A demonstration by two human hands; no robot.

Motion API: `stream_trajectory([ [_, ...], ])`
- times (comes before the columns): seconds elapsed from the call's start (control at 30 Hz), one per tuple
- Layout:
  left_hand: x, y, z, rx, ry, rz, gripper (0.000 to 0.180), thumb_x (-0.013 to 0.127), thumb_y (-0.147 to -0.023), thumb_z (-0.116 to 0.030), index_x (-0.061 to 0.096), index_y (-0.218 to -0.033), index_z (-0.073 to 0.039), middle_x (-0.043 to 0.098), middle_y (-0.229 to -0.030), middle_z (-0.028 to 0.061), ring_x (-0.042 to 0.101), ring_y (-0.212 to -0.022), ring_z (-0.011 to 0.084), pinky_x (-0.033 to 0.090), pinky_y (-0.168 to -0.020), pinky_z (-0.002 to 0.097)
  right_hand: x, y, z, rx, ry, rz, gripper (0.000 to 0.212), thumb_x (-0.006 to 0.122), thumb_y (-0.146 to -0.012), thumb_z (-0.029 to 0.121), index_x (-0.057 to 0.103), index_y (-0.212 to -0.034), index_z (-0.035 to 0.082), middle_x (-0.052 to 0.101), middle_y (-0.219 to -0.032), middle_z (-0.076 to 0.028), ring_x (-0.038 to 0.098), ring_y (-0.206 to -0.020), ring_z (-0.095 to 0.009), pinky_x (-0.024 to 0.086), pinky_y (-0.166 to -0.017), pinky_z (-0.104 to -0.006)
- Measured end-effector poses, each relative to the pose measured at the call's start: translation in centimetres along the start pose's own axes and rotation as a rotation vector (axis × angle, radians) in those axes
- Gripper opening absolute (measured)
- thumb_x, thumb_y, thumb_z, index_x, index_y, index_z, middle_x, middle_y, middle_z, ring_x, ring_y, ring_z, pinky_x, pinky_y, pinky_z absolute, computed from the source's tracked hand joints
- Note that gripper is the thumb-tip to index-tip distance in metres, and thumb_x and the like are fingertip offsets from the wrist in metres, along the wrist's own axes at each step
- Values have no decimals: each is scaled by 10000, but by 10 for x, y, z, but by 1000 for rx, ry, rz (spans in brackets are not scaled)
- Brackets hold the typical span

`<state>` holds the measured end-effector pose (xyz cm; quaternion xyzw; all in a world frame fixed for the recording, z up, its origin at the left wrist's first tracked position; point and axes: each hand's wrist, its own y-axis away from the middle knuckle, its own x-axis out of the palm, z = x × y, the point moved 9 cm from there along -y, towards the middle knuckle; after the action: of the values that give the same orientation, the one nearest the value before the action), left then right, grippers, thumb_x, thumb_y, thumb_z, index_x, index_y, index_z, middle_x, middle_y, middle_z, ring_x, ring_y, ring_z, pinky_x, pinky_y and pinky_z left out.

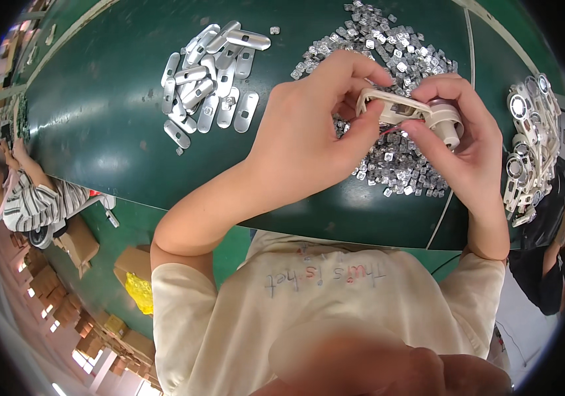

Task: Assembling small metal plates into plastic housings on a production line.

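Left hand (315, 122), one: raised over the table, thumb and fingers pinching the left end of the housing; right hand (477, 135), one: fingers and thumb curled about the rounded end of the same piece; both grasps closed on it.

Cream plastic housing (427, 113), one: held up between the two hands, above the heap of small metal pieces; open frame at the left, cylindrical head at the right; interior partly covered by fingers; a thin red wire (390, 131) showing just below it, its far end too small to tell.

Small metal pieces (421, 56), many: silver, squarish, spread in a heap beyond and beneath the hands; silver plates (247, 112), a loose pile: oblong, round-ended, with holes, lying left of that heap, some overlapping; cream parts (518, 109), a stack: with ringed round ends, at the far right; green table (111, 125), bearing all three lots.

Seated co-worker (25, 204), at the left edge: striped top, hands near the table; cardboard box (127, 264), on the green floor (117, 231); yellow bag (139, 295), crumpled, against the box; second person's dark clothing (539, 280), at the right edge.
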<state>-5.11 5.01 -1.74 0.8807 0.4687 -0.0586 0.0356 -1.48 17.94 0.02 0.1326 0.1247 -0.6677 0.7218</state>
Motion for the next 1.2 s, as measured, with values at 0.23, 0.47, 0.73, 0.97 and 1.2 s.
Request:
stream_trajectory([
  [0.23, 2, 1, 3, 92, -41, -31, 158, 553, -836, 19, 521, -988, 45, 584, -869, 68, 593, -779, 107, 495, -688, 227, -3, 0, 9, -191, 120, -69, 246, 697, -682, -19, 579, -896, 12, 572, -872, -43, 548, -738, -93, 441, -619, -216],
  [0.47, 1, 3, -5, 203, -312, -121, 153, 562, -796, 47, 524, -941, 18, 545, -811, 70, 565, -727, 132, 464, -648, 236, 2, -1, 10, -120, 167, -83, 211, 692, -680, -11, 582, -859, 11, 577, -800, -44, 553, -698, -110, 439, -610, -224],
  [0.73, -61, 7, -33, 582, -477, -720, 270, 639, -754, -117, 532, -985, -26, 546, -897, 132, 519, -860, 333, 433, -676, 394, -54, -111, -39, -39, 234, -119, 285, 659, -783, 229, 572, -983, 46, 572, -859, 10, 529, -796, -71, 413, -680, -196],
  [0.97, -100, -24, 17, 165, -1219, -219, 175, 677, -679, -109, 664, -853, -112, 565, -884, 22, 509, -933, 230, 342, -856, 375, -188, -222, -98, 340, 623, -494, 278, 662, -758, 260, 609, -768, -13, 576, -648, -41, 503, -585, -113, 415, -547, -263],
  [1.2, -110, -16, 3, 259, -1294, -377, 89, 635, -726, -77, 675, -800, -49, 607, -785, 42, 579, -771, 202, 456, -691, 318, -9, -81, -3, -188, 613, 110, 337, 711, -715, 168, 611, -1000, 20, 603, -939, -109, 599, -860, -236, 457, -749, -310],
])
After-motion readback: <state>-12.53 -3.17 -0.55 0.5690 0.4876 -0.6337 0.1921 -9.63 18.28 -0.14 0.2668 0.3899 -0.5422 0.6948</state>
